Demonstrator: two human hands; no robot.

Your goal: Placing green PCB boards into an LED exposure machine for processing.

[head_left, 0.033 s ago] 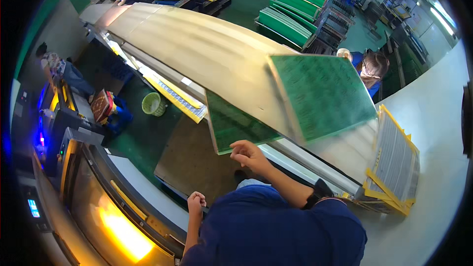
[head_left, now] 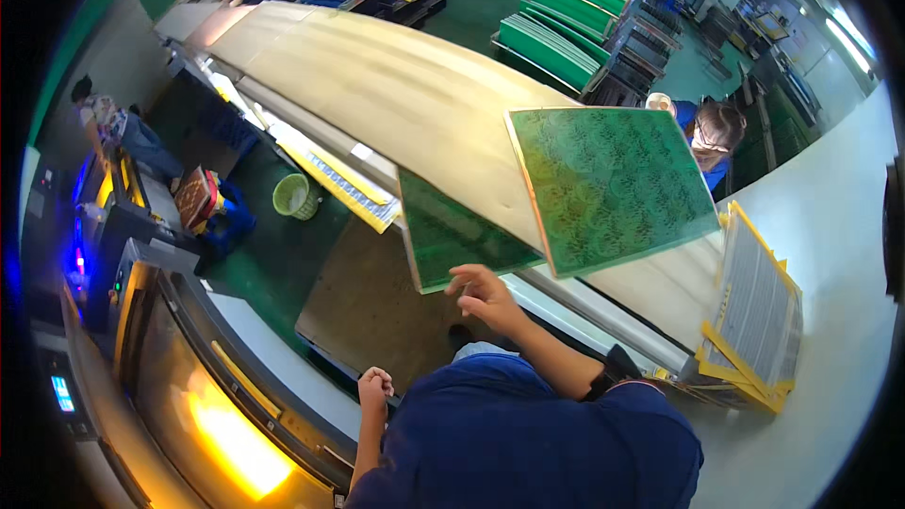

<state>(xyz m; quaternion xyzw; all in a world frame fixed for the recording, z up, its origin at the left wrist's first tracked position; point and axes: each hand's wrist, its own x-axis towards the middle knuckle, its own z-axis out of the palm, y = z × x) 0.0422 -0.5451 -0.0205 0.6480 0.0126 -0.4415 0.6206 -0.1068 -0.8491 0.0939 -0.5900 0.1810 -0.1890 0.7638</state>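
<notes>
My right hand (head_left: pixel 485 298) is held out near the lower edge of a dark green panel (head_left: pixel 454 243) jutting from under the conveyor's near side. Its fingers are bent but apart, with nothing seen in them. A second flat green panel (head_left: pixel 617 188), darkly patterned with a pale rim, lies over the cream conveyor belt (head_left: pixel 396 71). A co-worker (head_left: pixel 709 132) is at its far right corner, one hand by the edge. Low by my left side, my left hand (head_left: pixel 375 385) has its fingers curled in, and nothing shows in it.
On the left, a machine with a glowing yellow window (head_left: pixel 226 424) stands close to me. A green basket (head_left: pixel 296 196) sits on the floor. A yellow-taped grey panel (head_left: pixel 754 306) closes the belt's right end. Racks of green panels (head_left: pixel 556 42) stand beyond; two other people work farther off.
The green panel on the belt, blurred before, is sharp now; its near left corner has shifted left. My right hand has moved slightly right, while my left hand stays put.
</notes>
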